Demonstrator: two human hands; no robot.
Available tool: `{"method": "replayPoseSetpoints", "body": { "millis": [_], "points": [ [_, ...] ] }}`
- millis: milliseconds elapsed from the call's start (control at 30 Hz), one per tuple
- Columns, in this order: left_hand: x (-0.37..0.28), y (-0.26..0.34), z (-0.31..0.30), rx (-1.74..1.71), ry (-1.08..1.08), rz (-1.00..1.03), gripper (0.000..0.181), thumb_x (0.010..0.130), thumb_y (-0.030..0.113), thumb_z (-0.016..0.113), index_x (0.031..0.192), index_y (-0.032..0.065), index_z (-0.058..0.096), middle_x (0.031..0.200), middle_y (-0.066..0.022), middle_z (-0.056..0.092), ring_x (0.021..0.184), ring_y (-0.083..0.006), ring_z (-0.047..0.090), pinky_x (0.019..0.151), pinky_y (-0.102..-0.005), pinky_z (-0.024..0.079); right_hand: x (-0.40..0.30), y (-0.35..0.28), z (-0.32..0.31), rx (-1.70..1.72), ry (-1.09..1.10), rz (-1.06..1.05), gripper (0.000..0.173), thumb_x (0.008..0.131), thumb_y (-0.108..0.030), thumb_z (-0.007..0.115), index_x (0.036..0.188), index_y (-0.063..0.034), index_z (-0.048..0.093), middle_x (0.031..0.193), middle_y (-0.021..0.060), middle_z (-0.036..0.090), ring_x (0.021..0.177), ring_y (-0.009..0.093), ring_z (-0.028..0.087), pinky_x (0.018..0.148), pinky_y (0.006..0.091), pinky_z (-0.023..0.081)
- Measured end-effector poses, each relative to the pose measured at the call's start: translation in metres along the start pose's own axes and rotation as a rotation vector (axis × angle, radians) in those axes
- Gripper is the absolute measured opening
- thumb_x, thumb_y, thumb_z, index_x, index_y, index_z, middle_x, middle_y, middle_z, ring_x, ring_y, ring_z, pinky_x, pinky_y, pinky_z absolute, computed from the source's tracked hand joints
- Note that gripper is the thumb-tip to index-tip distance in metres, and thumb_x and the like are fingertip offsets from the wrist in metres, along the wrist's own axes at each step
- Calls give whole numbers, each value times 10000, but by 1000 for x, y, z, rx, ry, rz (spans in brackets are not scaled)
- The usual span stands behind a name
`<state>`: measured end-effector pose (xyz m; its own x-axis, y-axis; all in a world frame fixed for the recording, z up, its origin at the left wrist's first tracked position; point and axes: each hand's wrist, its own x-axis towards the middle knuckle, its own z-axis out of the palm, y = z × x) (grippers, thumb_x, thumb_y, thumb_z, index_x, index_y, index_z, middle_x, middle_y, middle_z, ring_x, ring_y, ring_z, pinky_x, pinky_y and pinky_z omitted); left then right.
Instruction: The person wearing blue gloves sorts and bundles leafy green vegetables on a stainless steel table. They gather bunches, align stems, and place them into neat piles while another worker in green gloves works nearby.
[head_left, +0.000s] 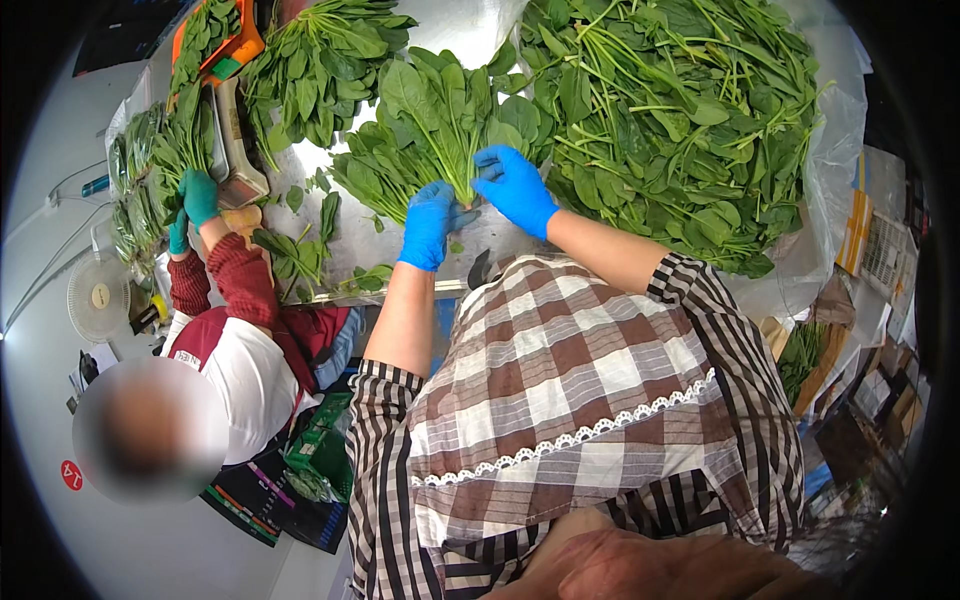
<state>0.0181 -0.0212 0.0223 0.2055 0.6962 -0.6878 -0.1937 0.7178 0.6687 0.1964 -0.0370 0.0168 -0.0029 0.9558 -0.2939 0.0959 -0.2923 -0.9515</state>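
Observation:
Blue gloves cover both my hands over the metal table (495, 238). My left hand (430, 225) is at the stem ends of a bunch of spinach (439, 112), its fingers partly hidden, so its hold is unclear. Just right of those stem ends is my right hand (510, 184), fingers curled beside the stems; whether it grips any cannot be told. The bunch's leaves fan away from me. Right of my hands lies a large heap of loose leafy spinach (675, 135). Another spinach bunch (322, 75) rests at the upper left.
A co-worker's green-gloved hands (199, 199) hold greens at the left, beside a scale (244, 161). Bagged greens (135, 217) and an orange container (244, 52) are there too. Loose leaves (300, 251) lie on the table's near left. Clear plastic sheeting (836, 150) edges the heap.

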Motion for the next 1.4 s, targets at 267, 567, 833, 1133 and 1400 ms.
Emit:
{"method": "replayPoseSetpoints", "body": {
  "millis": [267,567,833,1133,1400],
  "points": [
    [-8,6,-15,1177,69,209,267,944,250,544,929,13,665,853,-259,667,766,-386,664,705,-450,552,3,-14,13,-317,-14,-120,526,803,-140,763,1290,-79,573,1136,125,625,864,231,638,790,360,543],
    [-4,81,63,1141,-69,792,246,927,209,556,1080,80,701,1058,-197,690,974,-384,654,848,-455,518,8,-13,19,-676,-266,-235,286,853,-235,647,1065,-43,649,1126,191,614,1026,384,606,836,481,516],
    [43,50,-2,1137,33,955,392,886,1,575,1271,58,618,1203,-181,657,1055,-337,651,921,-408,514,-33,18,-30,-393,-48,-179,247,854,-173,695,1081,-96,637,1036,140,607,893,304,642,790,394,533],
    [26,22,-55,1034,159,830,455,877,46,624,1328,97,592,1228,-163,642,1089,-343,621,960,-419,491,-3,-6,-15,-163,-193,-35,287,892,-213,651,1141,-70,637,1009,128,686,887,268,681,798,370,538],
    [18,40,-55,833,227,734,435,906,4,603,1333,82,597,1203,-151,669,1019,-242,658,886,-358,527,26,-13,51,191,-324,449,487,936,-203,607,1305,74,455,1068,268,650,818,332,705,635,429,584]
  ]
}}
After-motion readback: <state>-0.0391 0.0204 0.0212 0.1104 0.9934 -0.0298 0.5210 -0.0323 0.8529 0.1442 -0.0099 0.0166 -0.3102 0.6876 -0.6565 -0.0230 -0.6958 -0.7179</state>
